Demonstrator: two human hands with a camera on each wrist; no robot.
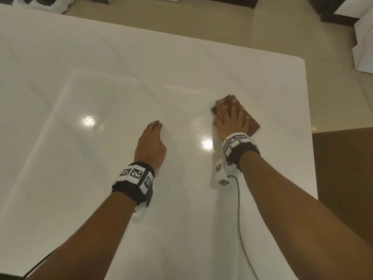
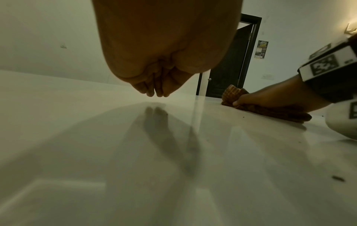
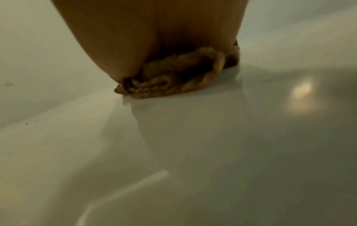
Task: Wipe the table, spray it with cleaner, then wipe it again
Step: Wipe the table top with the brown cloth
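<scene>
A folded brown cloth point(image 1: 252, 124) lies on the glossy white table point(image 1: 101, 87), toward its right side. My right hand point(image 1: 230, 115) presses flat on top of it with the fingers spread. In the left wrist view the cloth point(image 2: 274, 112) bunches up beside that hand point(image 2: 260, 99). Under the palm in the right wrist view the cloth point(image 3: 173, 79) is crumpled. My left hand point(image 1: 157, 124) is to the left of the cloth and holds nothing. Its fingers point(image 2: 154, 91) are together, pointing down, just above the surface. No spray bottle is in view.
Small dark specks point(image 1: 178, 181) lie on the table between my arms, and one speck point(image 2: 338, 178) shows near the left wrist. A thin cable point(image 1: 239, 199) runs from the right wrist. The table's right edge point(image 1: 308, 118) borders a brown surface point(image 1: 343, 168). A dark door point(image 2: 230, 61) stands beyond.
</scene>
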